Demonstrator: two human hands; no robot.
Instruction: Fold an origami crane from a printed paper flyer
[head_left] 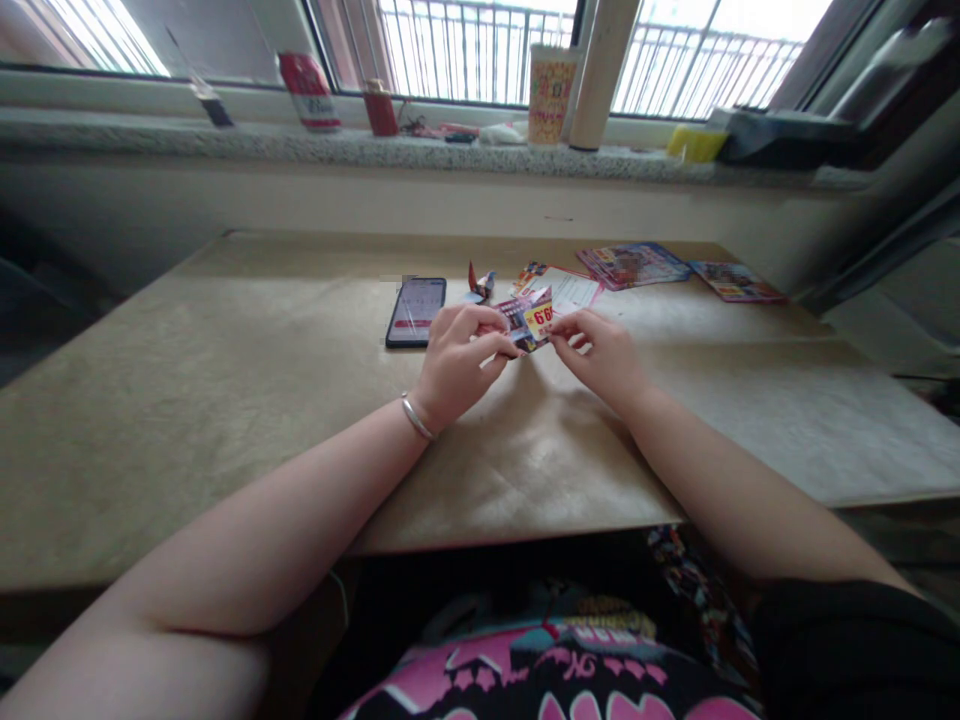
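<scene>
Between my two hands is a folded piece of printed paper (529, 318), purple with a yellow patch and red figures, held a little above the table. My left hand (466, 358), with a silver bangle at the wrist, pinches its left side. On its right edge the thumb and fingertips of my right hand (596, 350) close together. Just behind it lie a flat printed sheet (571, 288) and a small folded paper figure (481, 284) with a pointed tip. A smartphone (417, 310) with a lit screen rests left of my left hand.
Printed flyers (634, 265) lie at the back right, with another flyer (736, 282) beside them. Along the windowsill (247, 142) stand a red and white can (309, 92), a red container (381, 108), a patterned paper cup (551, 95) and a yellow item (697, 143).
</scene>
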